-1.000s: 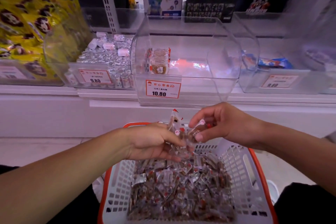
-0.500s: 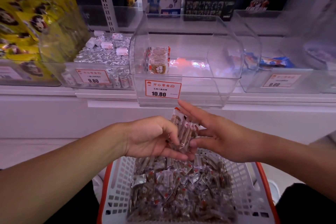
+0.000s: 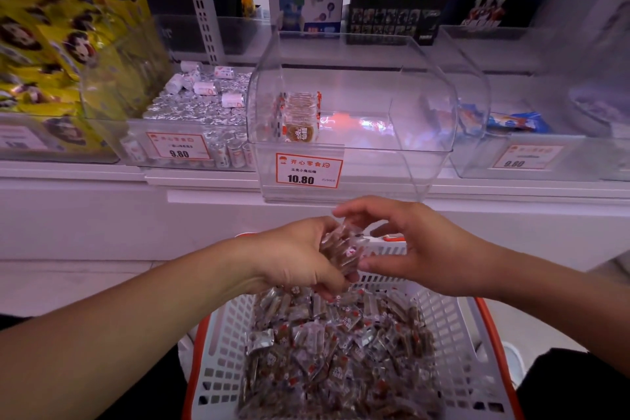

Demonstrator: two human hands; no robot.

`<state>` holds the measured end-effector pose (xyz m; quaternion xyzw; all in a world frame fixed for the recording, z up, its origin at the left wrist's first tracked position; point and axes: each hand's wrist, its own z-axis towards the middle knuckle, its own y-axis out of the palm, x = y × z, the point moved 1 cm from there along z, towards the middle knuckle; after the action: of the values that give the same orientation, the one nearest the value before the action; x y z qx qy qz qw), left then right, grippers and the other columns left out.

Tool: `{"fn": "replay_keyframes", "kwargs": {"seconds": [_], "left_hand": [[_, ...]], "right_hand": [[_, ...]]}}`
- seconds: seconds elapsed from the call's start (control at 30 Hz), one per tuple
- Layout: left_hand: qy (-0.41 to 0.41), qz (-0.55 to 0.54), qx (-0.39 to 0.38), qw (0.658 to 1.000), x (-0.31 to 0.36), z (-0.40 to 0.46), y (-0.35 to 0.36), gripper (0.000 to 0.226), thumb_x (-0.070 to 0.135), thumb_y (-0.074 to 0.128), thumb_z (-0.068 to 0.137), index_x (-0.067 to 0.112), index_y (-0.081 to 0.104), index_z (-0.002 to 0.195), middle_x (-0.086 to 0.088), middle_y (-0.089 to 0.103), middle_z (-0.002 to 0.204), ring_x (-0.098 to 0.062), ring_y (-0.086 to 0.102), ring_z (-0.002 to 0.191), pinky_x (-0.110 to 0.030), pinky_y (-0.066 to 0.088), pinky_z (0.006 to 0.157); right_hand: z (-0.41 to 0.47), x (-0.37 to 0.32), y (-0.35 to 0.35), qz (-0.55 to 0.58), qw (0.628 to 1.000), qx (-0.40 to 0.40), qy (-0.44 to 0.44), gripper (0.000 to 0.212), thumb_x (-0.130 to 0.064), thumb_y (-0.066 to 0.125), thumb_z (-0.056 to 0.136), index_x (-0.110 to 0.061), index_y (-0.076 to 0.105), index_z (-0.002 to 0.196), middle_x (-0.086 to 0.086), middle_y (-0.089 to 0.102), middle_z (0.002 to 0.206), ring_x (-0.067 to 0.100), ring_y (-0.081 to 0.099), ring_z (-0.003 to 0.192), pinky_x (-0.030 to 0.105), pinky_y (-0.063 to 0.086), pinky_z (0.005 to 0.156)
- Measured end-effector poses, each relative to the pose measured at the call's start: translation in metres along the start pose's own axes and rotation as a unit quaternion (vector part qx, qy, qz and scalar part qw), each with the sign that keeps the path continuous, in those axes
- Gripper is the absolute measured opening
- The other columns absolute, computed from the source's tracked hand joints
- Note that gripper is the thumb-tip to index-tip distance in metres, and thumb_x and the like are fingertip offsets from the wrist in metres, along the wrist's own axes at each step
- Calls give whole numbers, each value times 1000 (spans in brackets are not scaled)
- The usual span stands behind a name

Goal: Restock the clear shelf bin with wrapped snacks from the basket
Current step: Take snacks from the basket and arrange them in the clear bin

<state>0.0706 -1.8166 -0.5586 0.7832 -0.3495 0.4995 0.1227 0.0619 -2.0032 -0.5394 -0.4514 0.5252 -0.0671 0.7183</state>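
Since half a second ago the right hand [image 3: 419, 249] has drawn back a little from the bundle and its fingers, then laid flat against the packets, now arch loosely over them; the left hand [image 3: 300, 259] has tightened round the bundle of wrapped snacks [image 3: 342, 249], which stands more upright than before. That bundle is gripped in the left hand's curled fingers and thumb, above the far edge of the basket [image 3: 453, 334]; the right hand's thumb tip touches the bundle's lower right side, while its fingers hover bent above the top, holding nothing firmly that can be made out. Below both hands, the white basket with orange rim holds a deep heap of loose snacks [image 3: 341, 351] in clear wrappers with red marks. Beyond the hands, on the shelf, the clear shelf bin [image 3: 426, 133] sits nearly bare; one upright stack of packets [image 3: 301, 119] leans at its left inside wall, and a price tag [image 3: 308, 170] reading 10.80 hangs on its front. Left of it a bin of silver-wrapped sweets [image 3: 197, 109] carries a 9.80 tag; further left are yellow bags [image 3: 51, 54]; to the right stands another clear bin with a blue packet [image 3: 518, 123].
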Motion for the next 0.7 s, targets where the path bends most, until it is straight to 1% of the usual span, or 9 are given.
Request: {"fn": "replay_keyframes", "kwargs": {"seconds": [0.1, 0.2, 0.27, 0.43, 0.5, 0.53, 0.6, 0.67, 0.7], "left_hand": [[12, 78, 16, 997, 5, -1, 0, 64, -15, 69, 70, 14, 47, 124, -10, 65, 89, -20, 62, 72, -36, 51, 64], [34, 76, 28, 996, 12, -5, -6, 63, -12, 72, 70, 18, 45, 119, -8, 65, 89, -18, 63, 68, -33, 51, 58], [47, 59, 18, 997, 20, -11, -13, 64, -7, 76, 70, 20, 45, 118, -11, 69, 93, -18, 63, 69, -33, 50, 59], [106, -111, -38, 987, 47, -29, -46, 53, 28, 78, 77, 15, 53, 122, -14, 73, 105, -29, 72, 84, -26, 51, 50], [142, -171, -29, 974, 59, -35, -66, 47, 41, 62, 87, 11, 58, 122, -17, 71, 112, -32, 72, 88, -29, 56, 55], [153, -195, 14, 969, 64, -36, -78, 47, 44, 56, 90, 9, 59, 121, -15, 71, 111, -33, 73, 86, -30, 56, 54], [180, -170, 195, 949, 67, -37, -106, 35, 41, 52, 92, 13, 62, 111, -6, 76, 95, -26, 73, 71, -29, 52, 46], [184, -12, 412, 893, 63, -33, -131, 17, 38, 58, 89, 23, 64, 92, -1, 73, 77, -18, 67, 57, -29, 47, 46], [169, 60, 473, 862, 59, -30, -139, 17, 40, 62, 87, 24, 63, 84, -1, 71, 72, -18, 64, 55, -30, 46, 49]], "right_hand": [[2, -4, -5, -72, 997, -5, -41, 45, -21, 82, 76, -26, 64, 117, -19, 65, 104, 5, 61, 97, 25, 50, 82], [5, -11, -8, -122, 990, 9, -75, 39, -22, 83, 71, -24, 66, 107, -17, 64, 92, 3, 58, 83, 17, 46, 73], [6, -17, -13, -128, 988, 27, -83, 35, -21, 82, 68, -22, 67, 100, -13, 65, 85, 8, 58, 75, 24, 48, 68], [14, -30, -35, 46, 993, 93, -48, 26, -15, 78, 67, -19, 67, 90, 1, 68, 79, 25, 62, 67, 47, 55, 64], [27, -35, -51, 154, 981, 107, -40, 23, -16, 78, 66, -16, 68, 87, 8, 70, 80, 23, 63, 64, 35, 57, 60], [37, -37, -60, 205, 970, 125, -34, 23, -19, 79, 64, -18, 70, 85, 8, 71, 77, 18, 63, 63, 26, 54, 57], [64, -36, -83, 251, 954, 163, -17, 21, -27, 75, 59, -20, 74, 79, 5, 69, 71, 11, 60, 59, 19, 49, 54], [96, -30, -104, 218, 961, 167, 8, 21, -28, 72, 59, -17, 74, 76, 4, 69, 68, 9, 58, 56, 19, 46, 52], [112, -25, -109, 171, 972, 158, 28, 20, -27, 72, 61, -14, 73, 77, 3, 69, 67, 8, 59, 56, 20, 46, 53]]}}
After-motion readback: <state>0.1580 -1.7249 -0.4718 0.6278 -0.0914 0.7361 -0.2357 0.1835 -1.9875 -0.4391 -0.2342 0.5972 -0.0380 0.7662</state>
